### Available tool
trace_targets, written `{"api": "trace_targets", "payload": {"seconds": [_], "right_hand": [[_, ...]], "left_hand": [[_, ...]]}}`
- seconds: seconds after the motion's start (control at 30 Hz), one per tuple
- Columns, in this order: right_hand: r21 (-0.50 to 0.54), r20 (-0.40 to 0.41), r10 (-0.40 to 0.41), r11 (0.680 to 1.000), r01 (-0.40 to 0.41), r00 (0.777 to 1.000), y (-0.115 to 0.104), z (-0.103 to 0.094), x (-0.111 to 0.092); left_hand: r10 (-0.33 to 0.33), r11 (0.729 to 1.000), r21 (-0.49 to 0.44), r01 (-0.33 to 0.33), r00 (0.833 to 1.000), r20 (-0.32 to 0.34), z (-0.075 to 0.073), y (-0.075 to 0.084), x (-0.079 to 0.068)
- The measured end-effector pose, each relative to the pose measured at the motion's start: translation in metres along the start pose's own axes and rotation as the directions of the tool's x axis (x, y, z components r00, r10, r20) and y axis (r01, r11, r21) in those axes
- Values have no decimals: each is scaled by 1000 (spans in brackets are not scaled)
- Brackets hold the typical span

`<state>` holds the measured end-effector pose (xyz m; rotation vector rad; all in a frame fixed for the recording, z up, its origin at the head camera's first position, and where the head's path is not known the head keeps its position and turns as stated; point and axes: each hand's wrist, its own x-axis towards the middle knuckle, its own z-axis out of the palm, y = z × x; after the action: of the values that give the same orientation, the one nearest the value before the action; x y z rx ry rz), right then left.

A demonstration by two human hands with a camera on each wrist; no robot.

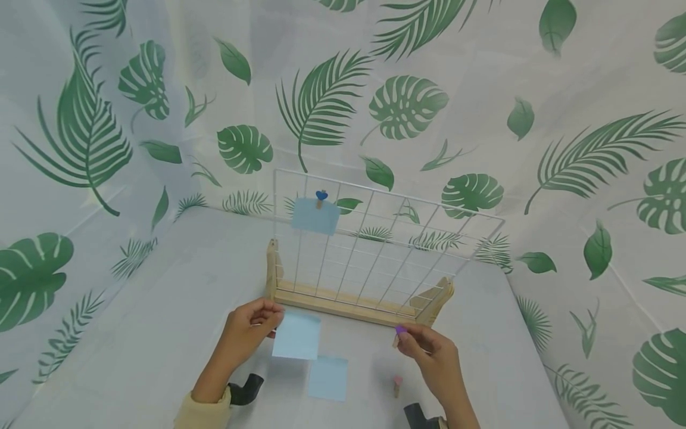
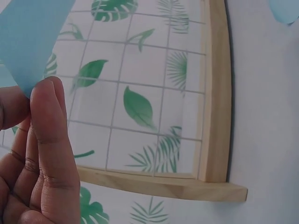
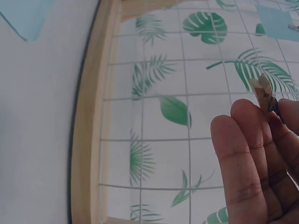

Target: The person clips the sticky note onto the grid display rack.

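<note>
My left hand (image 1: 249, 326) pinches the upper left corner of a light blue paper sheet (image 1: 297, 335), lifted above the table. In the left wrist view the paper (image 2: 32, 37) narrows to a corner between thumb and finger. My right hand (image 1: 434, 354) pinches a small wooden clothespin (image 1: 397, 337) with a purple top; its wooden jaws point away from the fingers in the right wrist view. Ahead stands a white wire grid (image 1: 370, 238) in a wooden base (image 1: 343, 307). A blue-heart clothespin (image 1: 320, 199) fastens another blue sheet (image 1: 315, 217) to its upper left.
On the white table, another blue sheet (image 1: 328, 381) lies partly behind the held one. A pink-topped clothespin (image 1: 397, 387) lies near my right hand. Black curved pieces (image 1: 246, 390) show by both wrists. A leaf-patterned curtain (image 1: 332, 107) surrounds the table.
</note>
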<state>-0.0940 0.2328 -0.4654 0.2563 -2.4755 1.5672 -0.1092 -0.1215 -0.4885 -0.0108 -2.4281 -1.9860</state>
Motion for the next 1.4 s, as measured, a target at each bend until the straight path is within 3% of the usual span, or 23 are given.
{"api": "trace_targets", "payload": {"seconds": [0.27, 1.07, 1.4], "right_hand": [[7, -17, -57, 998, 57, 998, -4, -1, 2], [3, -43, -87, 996, 87, 995, -19, -3, 6], [-5, -41, -139, 990, 139, 989, -21, -3, 10]], "left_hand": [[21, 1000, 7, -21, 1000, 4, 2, 4, 2], [71, 996, -49, -71, 997, 2, 4, 20, 2], [95, 994, -50, -94, 995, 6, 3, 25, 3]]}}
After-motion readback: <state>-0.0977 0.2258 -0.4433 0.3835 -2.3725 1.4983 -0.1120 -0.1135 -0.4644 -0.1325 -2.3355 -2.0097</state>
